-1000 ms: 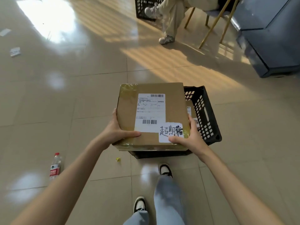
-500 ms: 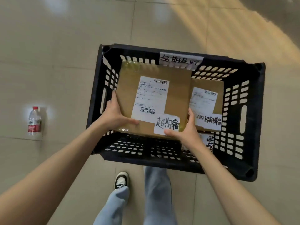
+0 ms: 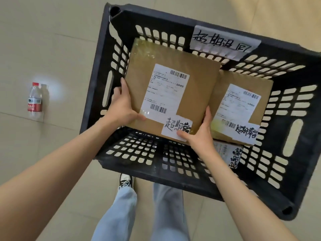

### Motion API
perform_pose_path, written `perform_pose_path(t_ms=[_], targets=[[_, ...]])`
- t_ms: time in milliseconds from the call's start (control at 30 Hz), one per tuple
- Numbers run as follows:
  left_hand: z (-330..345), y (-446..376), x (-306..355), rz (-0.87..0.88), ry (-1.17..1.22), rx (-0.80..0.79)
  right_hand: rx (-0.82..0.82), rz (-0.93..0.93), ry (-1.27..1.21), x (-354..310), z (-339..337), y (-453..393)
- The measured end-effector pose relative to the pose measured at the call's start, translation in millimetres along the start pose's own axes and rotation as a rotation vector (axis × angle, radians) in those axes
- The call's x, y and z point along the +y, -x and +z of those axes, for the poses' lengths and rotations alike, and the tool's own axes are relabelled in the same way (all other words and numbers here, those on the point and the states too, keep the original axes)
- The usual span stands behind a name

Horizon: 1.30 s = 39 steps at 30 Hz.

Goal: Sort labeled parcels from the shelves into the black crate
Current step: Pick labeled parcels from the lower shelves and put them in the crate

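A brown cardboard parcel [image 3: 196, 80] with a white shipping label and a handwritten white sticker sits low inside the black slotted crate [image 3: 173, 178], toward its left side. My left hand [image 3: 122, 108] grips its left edge and my right hand [image 3: 199, 134] grips its near right corner. A second labelled parcel [image 3: 243, 105] lies in the crate to the right, partly under the held one. A third parcel [image 3: 229, 153] peeks out below that, mostly hidden.
A handwritten white paper label [image 3: 224, 42] is taped on the crate's far wall. A small water bottle [image 3: 34, 100] with a red cap stands on the tiled floor to the left. My legs and one shoe [image 3: 126, 181] are just before the crate's near wall.
The parcel went from above the crate's rim down into the crate, held by both hands throughout. The view tilted downward and closer over the crate.
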<state>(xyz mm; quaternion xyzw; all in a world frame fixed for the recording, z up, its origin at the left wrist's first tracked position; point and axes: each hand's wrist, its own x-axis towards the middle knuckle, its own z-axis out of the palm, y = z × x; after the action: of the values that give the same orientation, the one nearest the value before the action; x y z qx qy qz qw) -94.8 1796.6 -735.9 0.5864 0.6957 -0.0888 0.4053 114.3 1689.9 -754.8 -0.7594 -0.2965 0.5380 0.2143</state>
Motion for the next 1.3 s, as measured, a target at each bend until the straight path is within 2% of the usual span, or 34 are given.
perform_pose_path(t_ms=[133,333,500,633,800,933,1033,1167,1300], targets=[[-9.0,20.1,5.1,0.097,-0.02,0.049,0.046,0.003,0.13,-23.9,-4.7,2.6],[-63.1,70.8,11.7,0.11,0.226,0.125,0.05,-0.116,0.273,-87.2,-23.5,29.1],[-122.6,131.2,-8.1,0.106,0.358,0.298,0.011,-0.244,0.323,-147.6,-22.9,69.5],[-163.8,190.9,-52.9,0.061,0.462,0.446,-0.107,-0.392,0.385,-195.7,8.6,114.0],[-187.4,291.6,-134.9,-0.084,0.62,0.652,-0.317,-0.585,0.462,-240.2,85.1,186.2],[-171.8,396.4,-213.8,-0.266,0.731,0.831,-0.503,-0.745,0.583,-249.5,167.4,264.2],[-140.6,482.9,-274.1,-0.418,0.808,0.95,-0.641,-0.848,0.657,-232.9,226.9,335.5],[-81.7,605.6,-348.8,-0.632,0.891,1.087,-0.852,-0.947,0.751,-185.9,302.8,443.0],[-20.8,728.7,-408.5,-0.772,0.962,1.21,-1.046,-1.025,0.785,-121.1,370.3,558.3]])
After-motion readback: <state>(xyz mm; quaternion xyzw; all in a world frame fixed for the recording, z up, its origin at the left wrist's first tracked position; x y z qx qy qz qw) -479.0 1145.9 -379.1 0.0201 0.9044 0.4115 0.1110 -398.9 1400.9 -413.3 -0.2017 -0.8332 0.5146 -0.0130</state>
